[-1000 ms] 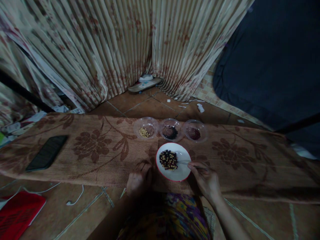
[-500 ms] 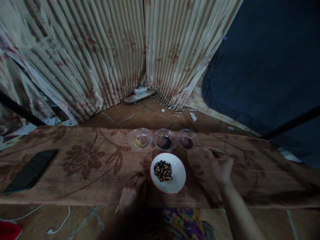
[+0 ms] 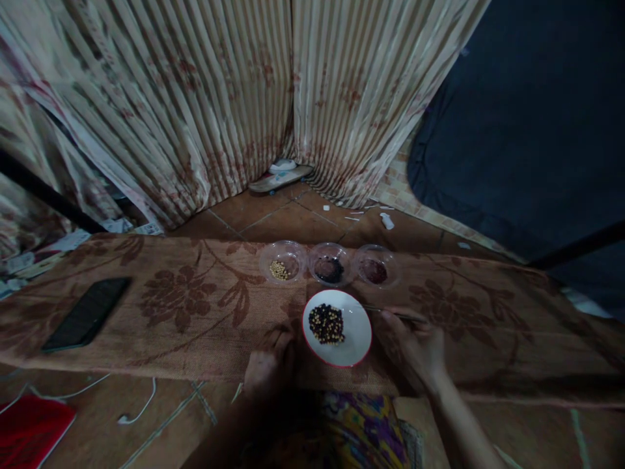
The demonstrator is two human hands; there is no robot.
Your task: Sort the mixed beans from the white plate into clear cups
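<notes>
The right hand (image 3: 420,346) grips slim metal tweezers (image 3: 374,309) between thumb and fingers, their tips reaching over the right-hand rim of a shallow white dish (image 3: 355,339) with a red edge; the tips are too thin and dim against the white to show whether they pinch anything. Mixed dark and pale beans (image 3: 326,324) lie heaped in the dish's left half, too closely packed to count. The left hand (image 3: 268,361) rests on the brown floral cloth (image 3: 195,348) just left of the dish, fingers curled inward, but shadow covers the palm, so I cannot tell whether it is fully closed or holds something. Beyond the dish, three clear plastic cups stand in a row, their transparent walls hard to trace: the left cup (image 3: 291,262) contains yellow beans (image 3: 278,270), the middle cup (image 3: 320,265) black ones (image 3: 336,270), the right cup (image 3: 387,258) dark red ones (image 3: 375,271) that blur together. A dark phone-like slab (image 3: 86,315) lies at the left, its surface unreadable. Behind, a skateboard (image 3: 278,180) is partly hidden by the striped curtain (image 3: 219,98), and a red item (image 3: 32,430) is cut off at the lower left corner.
</notes>
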